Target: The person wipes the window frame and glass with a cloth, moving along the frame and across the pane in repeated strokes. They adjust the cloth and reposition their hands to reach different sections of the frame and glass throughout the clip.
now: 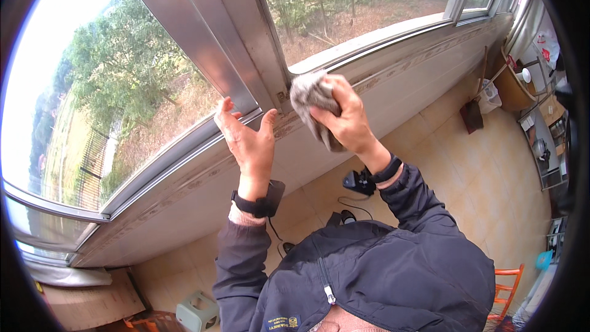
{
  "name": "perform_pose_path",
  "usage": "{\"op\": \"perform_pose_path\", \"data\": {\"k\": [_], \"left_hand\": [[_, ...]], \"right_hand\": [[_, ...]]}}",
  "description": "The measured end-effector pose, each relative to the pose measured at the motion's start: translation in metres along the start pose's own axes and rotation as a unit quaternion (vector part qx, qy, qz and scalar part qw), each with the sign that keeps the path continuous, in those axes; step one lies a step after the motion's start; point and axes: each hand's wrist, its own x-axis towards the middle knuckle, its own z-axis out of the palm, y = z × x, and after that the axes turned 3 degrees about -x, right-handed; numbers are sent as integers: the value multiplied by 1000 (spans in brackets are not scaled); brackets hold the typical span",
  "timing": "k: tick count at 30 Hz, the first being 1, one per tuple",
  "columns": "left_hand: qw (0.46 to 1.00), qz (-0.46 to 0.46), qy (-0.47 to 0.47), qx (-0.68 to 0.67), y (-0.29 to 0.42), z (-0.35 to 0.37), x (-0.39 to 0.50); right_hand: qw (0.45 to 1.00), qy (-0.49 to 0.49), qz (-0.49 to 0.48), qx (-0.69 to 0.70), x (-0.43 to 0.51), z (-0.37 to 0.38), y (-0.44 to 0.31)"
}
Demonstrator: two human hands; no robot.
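A crumpled grey-brown cloth (315, 101) is bunched in my right hand (352, 115), close to the lower corner of the right window's metal frame (269, 50). Whether the cloth touches the frame there is hard to tell. My left hand (249, 140) is raised with its thumb and fingers apart and nothing in it, near the foot of the metal window post (203, 23). Below both hands runs the window ledge (198, 180), with a patterned tile border. Each wrist wears a black strap with a small device on it.
Trees show through the left window pane (124, 55) and the right screened pane (341, 4). On the tiled floor (442, 170) stand a pale green plastic stool (197, 311), a dustpan (471, 116) and an orange chair (507, 286). A cardboard box (92, 293) lies at lower left; shelves (548, 147) line the right.
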Motion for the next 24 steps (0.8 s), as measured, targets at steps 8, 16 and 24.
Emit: {"op": "perform_pose_path", "data": {"k": [8,16,24], "left_hand": [[985,-68,41,154,-14,37,21],[987,-101,59,111,-17,37,21],[992,-71,55,90,-14,36,23]], "right_hand": [[976,70,-60,-199,64,53,-12],[976,96,-85,-178,48,60,5],[967,132,-135,-170,71,62,1]]}}
